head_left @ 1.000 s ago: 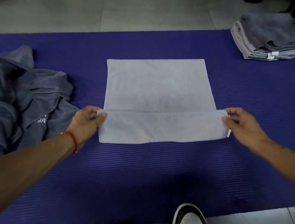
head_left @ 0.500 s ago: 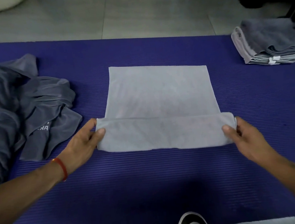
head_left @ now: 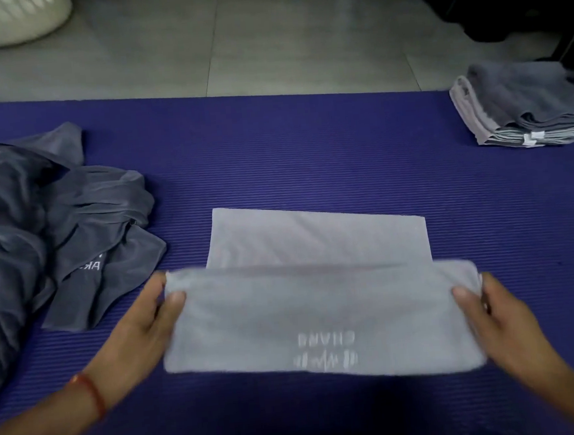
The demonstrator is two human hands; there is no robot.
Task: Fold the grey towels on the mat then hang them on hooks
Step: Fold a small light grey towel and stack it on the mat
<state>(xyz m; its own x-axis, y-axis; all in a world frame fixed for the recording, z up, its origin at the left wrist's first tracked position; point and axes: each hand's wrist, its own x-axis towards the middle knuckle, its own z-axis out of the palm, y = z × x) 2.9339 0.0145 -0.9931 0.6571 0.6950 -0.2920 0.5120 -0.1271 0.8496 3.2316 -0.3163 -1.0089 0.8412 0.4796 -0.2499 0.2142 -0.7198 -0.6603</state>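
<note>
at the middle of the purple mat a light grey towel is mid-fold; left hand and right hand each pinch one end of its folded part with thumb over fingers. right: a folded stack is done. left: a crumpled pile waits. no hooks visible; hanging remains.

Ribbed blue mat spread on grey tiled floor. On mat: light grey towel at centre, near part folded over, white lettering on the flap. Left, crumpled heap of dark grey towels. Far right corner, neat stack of folded grey towels. White basket on floor beyond mat, top left.
</note>
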